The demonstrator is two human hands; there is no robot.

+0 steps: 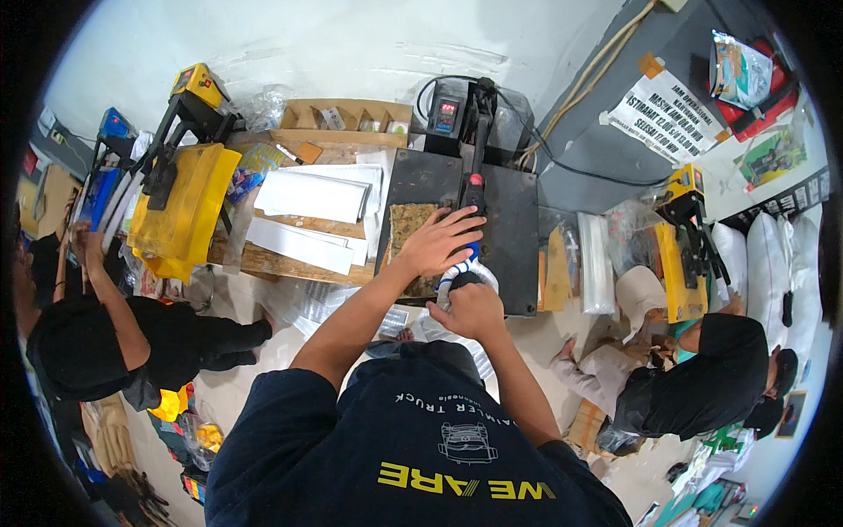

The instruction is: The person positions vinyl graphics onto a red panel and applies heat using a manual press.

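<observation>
A black heat press (509,228) with a digital controller (446,112) stands before me, its lever (477,162) angled toward me, wrapped low down in blue-and-white cloth (486,276). My left hand (436,241) lies with fingers spread against the lever and cloth. Just below it, my right hand (467,312) is closed round the cloth-padded handle end. A brown mottled pad (408,224) lies on the press's left side, partly hidden by my left arm. White sheets (307,193) lie in stacks on the wooden bench (263,140) to the left.
Co-workers (105,351) (694,378) work at my left and right beside yellow presses (180,206) (680,272). A cardboard divider box (342,119) sits at the back. A grey cabinet (588,97) and hanging cables are behind; plastic-wrapped bundles (595,263) lie right of my press.
</observation>
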